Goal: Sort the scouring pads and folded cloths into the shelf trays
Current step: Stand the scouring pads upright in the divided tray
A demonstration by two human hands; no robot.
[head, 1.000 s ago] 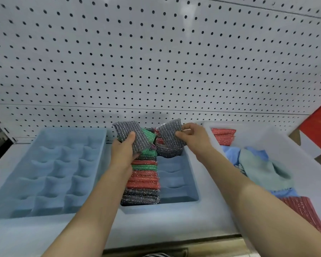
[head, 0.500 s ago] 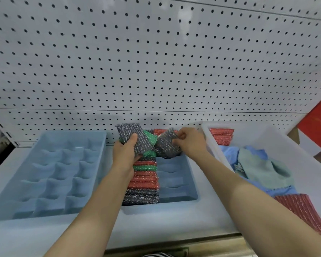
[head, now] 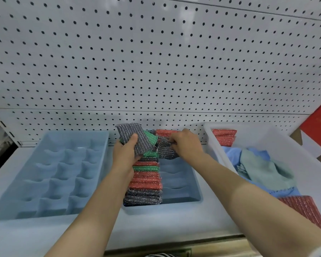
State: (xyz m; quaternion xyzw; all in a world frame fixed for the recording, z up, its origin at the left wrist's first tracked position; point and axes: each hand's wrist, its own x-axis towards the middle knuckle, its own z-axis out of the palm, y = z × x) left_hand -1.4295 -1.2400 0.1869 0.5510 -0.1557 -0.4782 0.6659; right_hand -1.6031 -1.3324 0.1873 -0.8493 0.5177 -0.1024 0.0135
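Obs., standing at the shelf. All places are given from the middle tray [head: 178, 182].

Right hand [head: 185, 143]: fingers are curled on a second grey pad [head: 164, 149], pinching its upper edge. One second ago this pad stood raised and upright over the tray's far end. Half a second ago it was lower. Now it sits down in the tray's far-right corner, touching the far end of the row of pads [head: 145, 180] that fills the tray's left column. The grip has not let go.

Left hand [head: 125, 154]: clasps a grey pad [head: 128, 130], thumb across its face, with a green pad [head: 150, 138] just behind it. I cannot tell whether the green one is also in the grip. This hand has barely shifted across the three looks and hovers over the far end of the row.

Meaning for the task (my judgement): a second column is being started in the tray's right half, whose nearer slots are bare. One pad is about seated and one or two are waiting in the left hand.

Remaining work:
- The left tray [head: 54, 173], just left of the middle tray, has nothing in its compartments.
- The white bin [head: 285, 145], just right of it, holds loose cloths [head: 263, 167] and red pads [head: 224, 136], unsorted.

The sorting looks well short of half done.
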